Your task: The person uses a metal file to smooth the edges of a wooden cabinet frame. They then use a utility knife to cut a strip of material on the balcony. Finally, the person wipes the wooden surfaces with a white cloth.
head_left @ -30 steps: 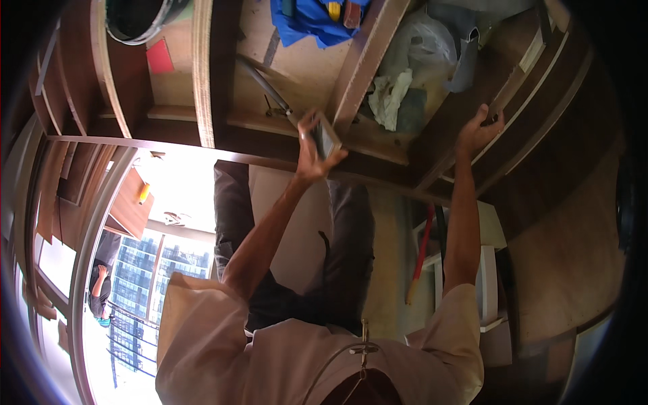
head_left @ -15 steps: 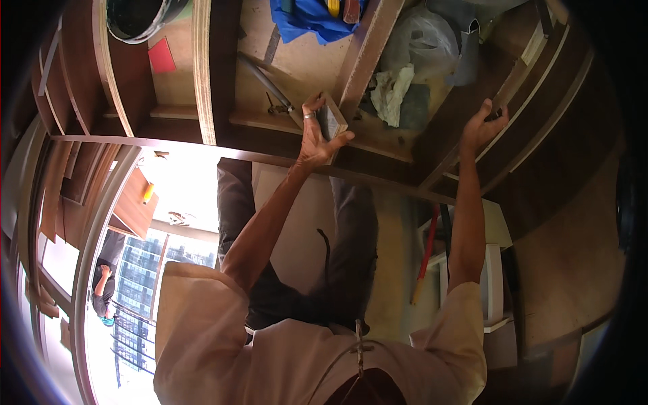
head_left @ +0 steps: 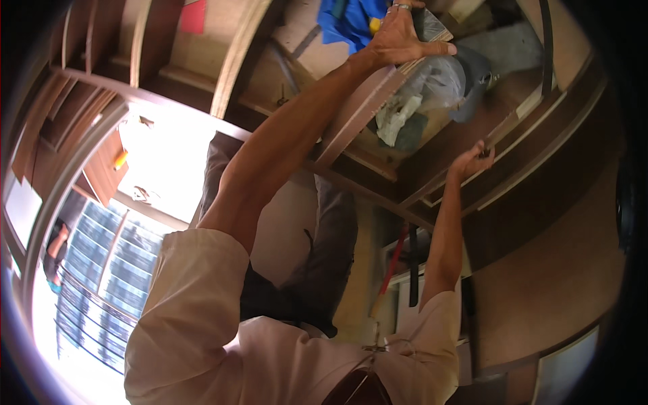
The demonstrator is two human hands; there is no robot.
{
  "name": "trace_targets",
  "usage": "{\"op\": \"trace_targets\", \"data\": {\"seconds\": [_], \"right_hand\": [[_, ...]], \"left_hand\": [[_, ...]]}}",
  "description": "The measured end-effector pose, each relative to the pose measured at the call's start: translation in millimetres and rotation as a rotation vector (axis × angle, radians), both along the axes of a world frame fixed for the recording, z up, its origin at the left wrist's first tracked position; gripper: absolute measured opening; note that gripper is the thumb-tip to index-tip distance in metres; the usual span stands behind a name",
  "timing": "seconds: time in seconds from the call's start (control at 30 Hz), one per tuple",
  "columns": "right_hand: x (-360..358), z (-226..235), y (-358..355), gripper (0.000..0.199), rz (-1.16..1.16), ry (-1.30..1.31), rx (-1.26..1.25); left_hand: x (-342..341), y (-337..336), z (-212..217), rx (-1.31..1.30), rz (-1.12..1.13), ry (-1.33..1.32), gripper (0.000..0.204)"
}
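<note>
My left hand [head_left: 395,42], with a ring on one finger, reaches up over the dark brown shelf frame. Its thumb and fingers are around a short board [head_left: 432,27] with a pale cut edge. Part of that board is behind the hand. My right hand [head_left: 470,162] is beside the frame's dark panels at the right, fingers curled in. A small dark spot shows between those fingers, but I cannot make out what it is. Just right of the left hand, a clear plastic bag [head_left: 439,84] and a crumpled pale cloth [head_left: 398,121] lie inside a frame compartment.
A blue bag [head_left: 337,30] with tools lies at the top. Pale-edged upright dividers [head_left: 236,57] split the frame. A red-handled tool [head_left: 395,260] is below it. At the left, another person [head_left: 55,253] is by a bright window [head_left: 94,243].
My left hand has moved up and right with the short board, from the frame's near edge to over the compartments. The view has tilted; my right hand stays beside the right-hand panels.
</note>
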State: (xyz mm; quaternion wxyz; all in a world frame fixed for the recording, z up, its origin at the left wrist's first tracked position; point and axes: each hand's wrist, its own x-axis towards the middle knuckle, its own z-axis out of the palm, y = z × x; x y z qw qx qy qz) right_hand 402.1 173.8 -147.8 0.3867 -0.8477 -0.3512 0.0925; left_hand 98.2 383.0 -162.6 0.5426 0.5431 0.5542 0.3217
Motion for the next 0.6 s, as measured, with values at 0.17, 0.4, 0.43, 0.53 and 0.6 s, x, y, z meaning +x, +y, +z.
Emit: {"op": "trace_targets", "data": {"seconds": [0.17, 0.4, 0.43, 0.53, 0.6], "right_hand": [[-105, 59, 5, 0.046, 0.144, -0.048, -0.008], [-232, 47, -41, 0.061, 1.554, -0.219, -0.442], [-223, 38, -35, 0.062, 1.649, -0.304, -0.443], [-178, 29, 14, 0.063, 1.781, -0.496, -0.485], [-154, 34, 72, 0.063, 1.724, -0.629, -0.618]], "left_hand": [[-84, -41, -12, -0.174, 0.230, 0.111, 0.122], [-141, -90, -30, -0.090, 0.232, 0.601, 0.113], [-148, -90, -31, -0.095, 0.184, 0.629, 0.113], [-166, -80, -36, -0.201, 0.113, 0.613, 0.119], [-171, -69, -38, -0.177, 0.055, 0.625, 0.114]]}}
